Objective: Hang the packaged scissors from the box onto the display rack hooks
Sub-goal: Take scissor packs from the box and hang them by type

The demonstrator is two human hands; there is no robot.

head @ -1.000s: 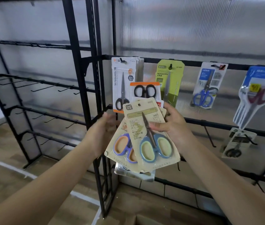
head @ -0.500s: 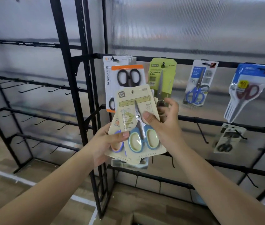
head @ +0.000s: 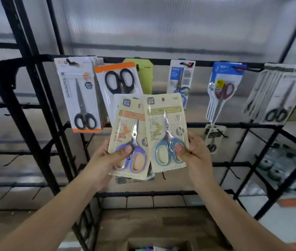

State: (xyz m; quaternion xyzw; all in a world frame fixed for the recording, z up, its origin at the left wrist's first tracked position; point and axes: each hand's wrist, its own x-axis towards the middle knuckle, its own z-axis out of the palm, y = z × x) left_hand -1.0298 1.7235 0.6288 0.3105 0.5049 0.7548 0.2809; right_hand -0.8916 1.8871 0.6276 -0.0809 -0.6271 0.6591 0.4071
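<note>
At the bottom edge, the open cardboard box (head: 159, 246) sits below both arms. Above it, the left hand (head: 107, 158) pinches a purple-and-orange scissors pack (head: 131, 136) with more packs behind, while the right hand (head: 194, 156) pinches a blue-handled scissors pack (head: 167, 133). Both cards stand upright, hang-holes uppermost. Beyond them, the display rack (head: 198, 63) top rail already carries hung packs; bare hooks (head: 234, 173) on the lower rails lie nearer the right hand, I'd say.

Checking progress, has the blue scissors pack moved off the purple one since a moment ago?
Yes. The blue pack has slid right, now beside the purple pack, judged against the rack.
</note>
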